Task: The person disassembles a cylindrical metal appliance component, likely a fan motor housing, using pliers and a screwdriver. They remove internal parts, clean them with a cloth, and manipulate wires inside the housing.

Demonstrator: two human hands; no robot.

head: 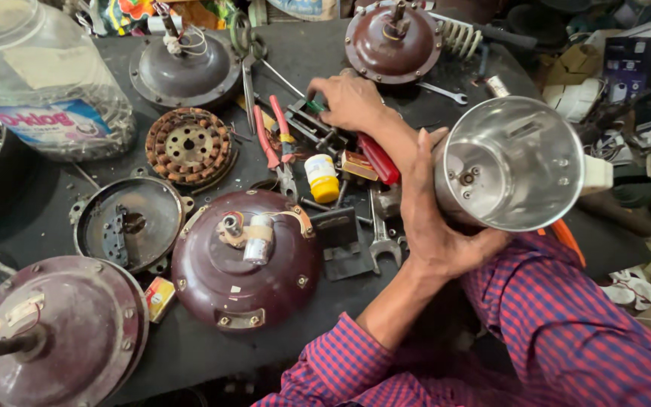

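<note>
Nearest the camera, a sleeve of red-and-blue checked cloth runs up to the left hand, which is wrapped around the outside of a steel jar, fingers curled against its wall; the jar is tipped on its side with its open mouth toward the camera, held above the edge of the dark tabletop. On the tabletop to the left sits a maroon fan motor housing with wires and a small capacitor on top, and another maroon housing lies at the near left corner. A spanner lies just beside the left wrist. Farther off, a small yellow bottle stands near red-handled pliers. Beyond these the right hand reaches over the tabletop, closed around the red-handled screwdriver, its handle pointing back toward the person. A copper winding ring lies left of it, and a clear plastic jar sits at the far left.
</note>
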